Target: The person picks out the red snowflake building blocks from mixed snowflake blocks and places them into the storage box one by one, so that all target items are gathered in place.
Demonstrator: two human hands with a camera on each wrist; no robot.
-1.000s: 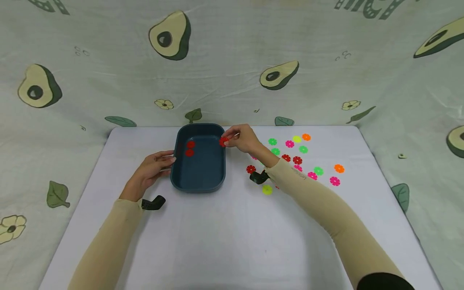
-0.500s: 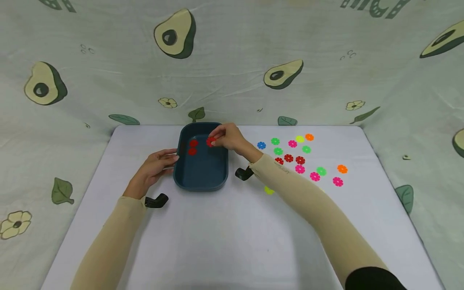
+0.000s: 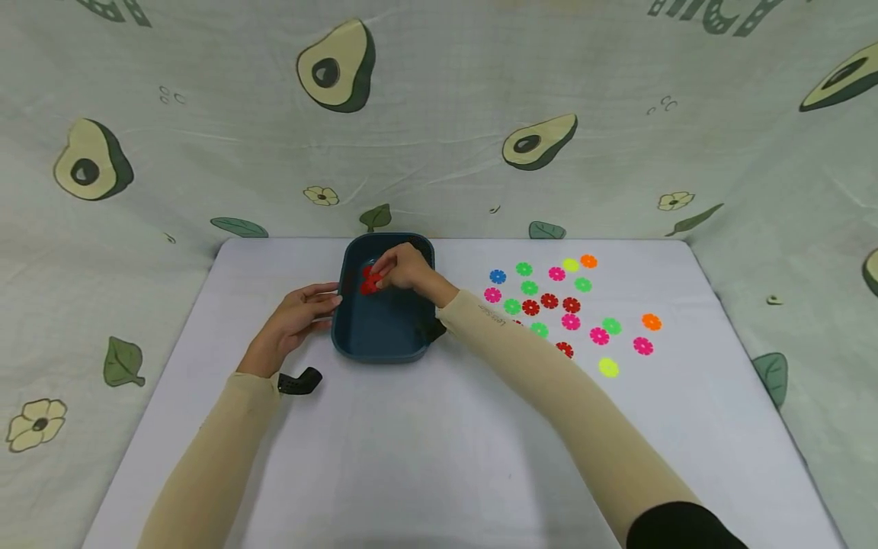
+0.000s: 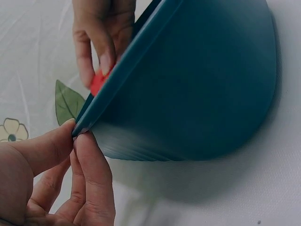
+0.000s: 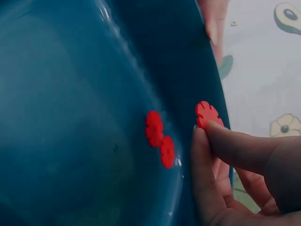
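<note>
A dark blue rectangular tray (image 3: 380, 332) stands on the white table. My left hand (image 3: 302, 313) is at its left side; in the left wrist view thumb and index finger pinch the tray's rim (image 4: 120, 75). Over the inside of the tray, my right hand (image 3: 409, 268) pinches a red notched disc (image 5: 207, 112) between thumb and index finger. Below that disc, two more red discs (image 5: 154, 129) lie on the tray floor, touching each other. In the head view the held disc and the fingertips partly cover them.
Right of the tray, several notched discs lie scattered: red discs (image 3: 549, 301), green discs (image 3: 530, 288), pink discs (image 3: 600, 336), yellow discs (image 3: 608, 367), orange discs (image 3: 652, 322) and a blue disc (image 3: 497, 277). The right sleeve (image 3: 549, 381) passes over some. Behind hangs an avocado-print cloth (image 3: 425, 99).
My right hand has carried the red disc left from the tray's right rim to above the two red discs inside. The left hand stays at the left rim.
</note>
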